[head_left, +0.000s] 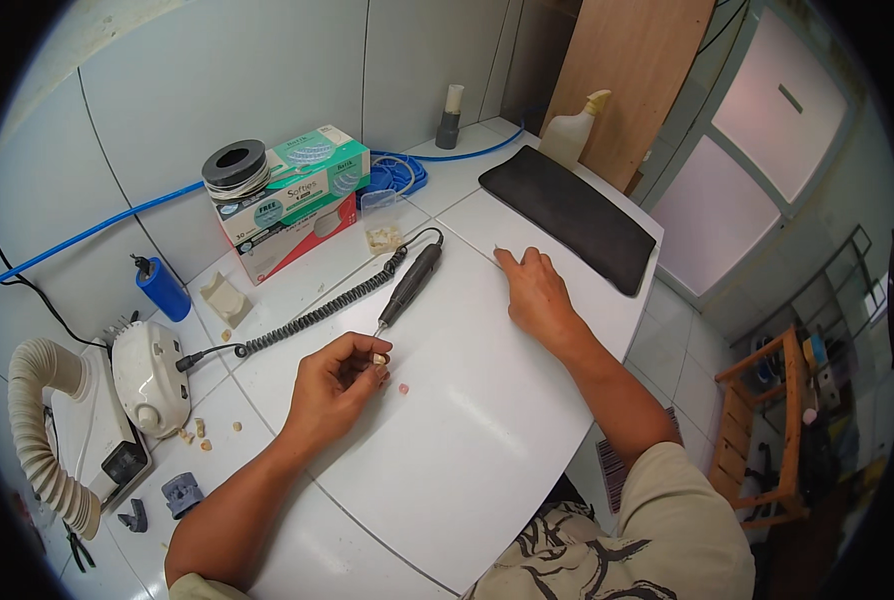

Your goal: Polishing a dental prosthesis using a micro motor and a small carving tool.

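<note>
Our left hand (339, 388) pinches a cream piece (380, 359); whether our right hand (542, 298) grips anything, we cannot tell. Between them the handpiece (412, 284) lies idle; work seems unfinished.

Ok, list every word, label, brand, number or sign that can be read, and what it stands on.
I won't copy printed wording, but here is where it shows:
Green-and-white upper carton: large lettering, partly legible; the finer print is too small to read.
Red-and-white lower carton: small markings, too small to read.
Pen-shaped rotary handpiece: no text I can make out.
</note>
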`<state>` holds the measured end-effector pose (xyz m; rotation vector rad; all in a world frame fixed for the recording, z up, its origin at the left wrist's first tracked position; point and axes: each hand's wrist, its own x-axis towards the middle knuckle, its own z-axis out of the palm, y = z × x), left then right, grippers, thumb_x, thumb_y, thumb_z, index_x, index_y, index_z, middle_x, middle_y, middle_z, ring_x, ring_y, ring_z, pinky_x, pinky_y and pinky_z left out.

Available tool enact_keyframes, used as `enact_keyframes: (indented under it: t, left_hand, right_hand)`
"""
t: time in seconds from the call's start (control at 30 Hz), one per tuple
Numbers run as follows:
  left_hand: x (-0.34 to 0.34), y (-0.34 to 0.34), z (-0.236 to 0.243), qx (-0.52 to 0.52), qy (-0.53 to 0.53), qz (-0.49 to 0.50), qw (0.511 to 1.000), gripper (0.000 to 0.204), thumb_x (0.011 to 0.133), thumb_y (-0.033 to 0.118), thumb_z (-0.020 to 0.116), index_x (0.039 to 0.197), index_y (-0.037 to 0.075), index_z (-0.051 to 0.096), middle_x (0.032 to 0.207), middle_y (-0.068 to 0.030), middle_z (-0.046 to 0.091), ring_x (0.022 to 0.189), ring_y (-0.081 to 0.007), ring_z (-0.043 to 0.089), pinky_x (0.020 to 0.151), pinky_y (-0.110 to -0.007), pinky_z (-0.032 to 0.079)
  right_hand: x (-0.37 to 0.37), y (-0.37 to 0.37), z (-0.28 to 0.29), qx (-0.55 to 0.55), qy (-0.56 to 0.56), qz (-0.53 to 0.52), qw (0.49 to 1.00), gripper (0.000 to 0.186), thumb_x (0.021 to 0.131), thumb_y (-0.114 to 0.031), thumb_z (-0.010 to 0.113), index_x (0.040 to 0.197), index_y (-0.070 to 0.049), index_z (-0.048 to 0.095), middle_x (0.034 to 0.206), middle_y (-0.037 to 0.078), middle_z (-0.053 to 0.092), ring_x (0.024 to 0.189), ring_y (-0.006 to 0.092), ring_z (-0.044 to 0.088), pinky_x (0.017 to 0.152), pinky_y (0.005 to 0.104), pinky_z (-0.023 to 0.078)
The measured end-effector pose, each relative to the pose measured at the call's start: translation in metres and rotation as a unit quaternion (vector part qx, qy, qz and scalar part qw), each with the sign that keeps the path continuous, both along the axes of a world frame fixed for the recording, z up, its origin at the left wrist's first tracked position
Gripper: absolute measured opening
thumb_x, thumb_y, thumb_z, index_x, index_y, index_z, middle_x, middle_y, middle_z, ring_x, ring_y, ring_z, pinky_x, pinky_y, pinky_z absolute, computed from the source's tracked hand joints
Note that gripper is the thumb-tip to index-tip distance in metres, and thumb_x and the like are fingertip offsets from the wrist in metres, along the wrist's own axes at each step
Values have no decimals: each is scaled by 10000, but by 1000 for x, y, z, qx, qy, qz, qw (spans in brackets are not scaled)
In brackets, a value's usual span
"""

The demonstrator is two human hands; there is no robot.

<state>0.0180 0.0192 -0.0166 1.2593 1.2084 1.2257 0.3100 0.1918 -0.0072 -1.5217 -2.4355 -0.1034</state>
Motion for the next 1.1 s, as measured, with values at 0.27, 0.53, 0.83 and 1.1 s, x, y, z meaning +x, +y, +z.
enact_keyframes:
  t: [0.27,0.53,0.83,1.1]
  left_hand:
    - [0,-2,2,-7,46,-19,999,205,1013,-21,710,1218,-28,714,1097,-42,722,1015,-102,709,941,-266,582]
    - [1,-3,7,16,79,-14,997,189,1025,2,711,1203,-28,765,1109,-50,740,1017,-91,709,920,-266,577]
    - [-1,-2,9,35,31,23,999,240,1026,-39,639,1222,-12,774,1132,-42,717,1009,-81,692,931,-255,562]
    - [3,-2,8,29,0,44,999,242,1049,-20,650,1271,-23,748,1119,-37,711,1012,-84,684,933,-253,560]
  right_hand:
    - [1,4,-4,-12,-6,-17,1000,480,914,98,607,1392,96,560,1176,344,568,1030,497,663,914,540,609]
    - [-41,-20,30,-6,206,186,961,364,975,47,545,1331,54,621,1166,227,610,899,405,710,839,494,591]
    - [-77,-56,34,-37,271,332,903,153,1079,16,581,1188,78,668,923,165,692,667,215,641,616,324,513]
    - [-47,-53,9,-229,341,287,865,175,1126,-39,539,1231,55,643,641,-8,556,556,51,479,517,256,368]
